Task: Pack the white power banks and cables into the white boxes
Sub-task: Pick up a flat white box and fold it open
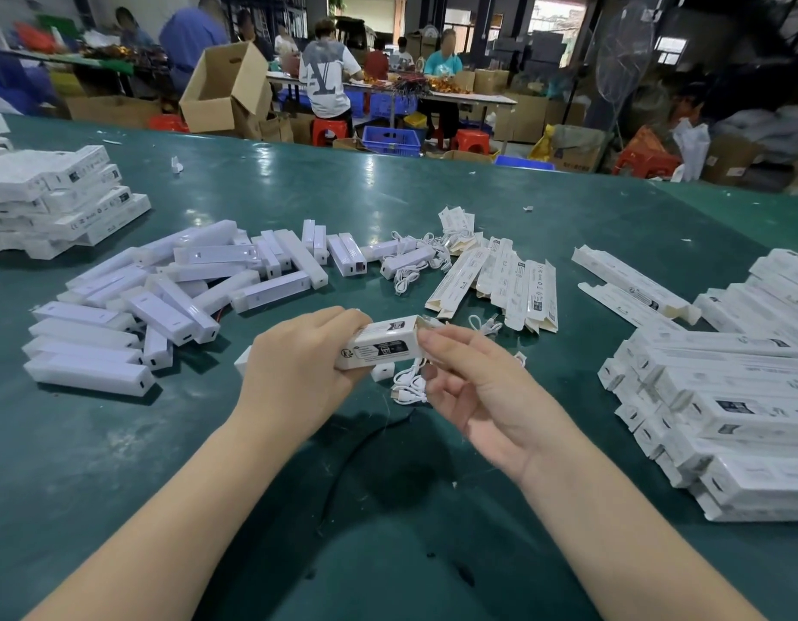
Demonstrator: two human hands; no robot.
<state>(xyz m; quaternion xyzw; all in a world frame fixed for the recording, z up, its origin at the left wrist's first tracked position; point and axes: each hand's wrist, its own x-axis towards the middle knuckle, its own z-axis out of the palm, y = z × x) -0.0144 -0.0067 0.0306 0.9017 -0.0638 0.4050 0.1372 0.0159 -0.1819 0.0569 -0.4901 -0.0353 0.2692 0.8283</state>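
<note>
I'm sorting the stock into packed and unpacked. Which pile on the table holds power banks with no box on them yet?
The loose heap left of centre: bare, smooth white power banks with visible ports. The stacks at far left and right are printed white boxes.

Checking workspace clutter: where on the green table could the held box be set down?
Bare green table lies near the person, below the loose power banks, and far behind them. Crowded: flat boxes in the middle, packed boxes on the right.
</note>
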